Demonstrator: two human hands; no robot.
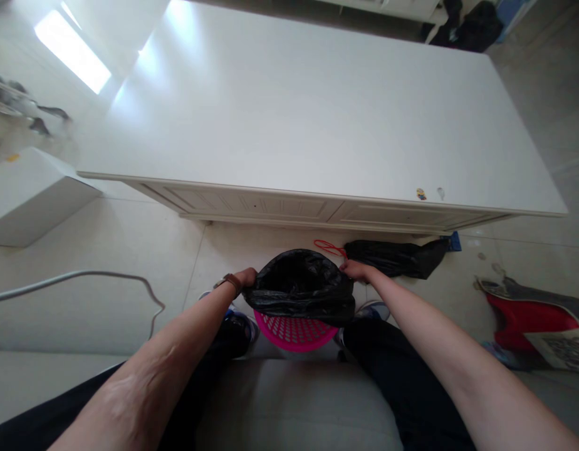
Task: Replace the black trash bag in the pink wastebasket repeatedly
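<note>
A pink perforated bin [294, 331] stands on the floor between my feet, lined with a black plastic bag [301, 285] whose rim is folded over the top. My left hand [246, 277], with a brown watch strap on the wrist, grips the bag's left edge with closed fingers. On the opposite side, my right hand [358, 270] is closed on the bag's right edge. I sit on a grey cushion [289, 401].
A long white table [318, 125] stands just ahead. Under its edge lie another black bag [397, 257] and a red string [331, 247]. A grey cable [83, 279] curves across the floor at left; a white box [31, 194] beyond it. A red-and-grey object [529, 310] lies at right.
</note>
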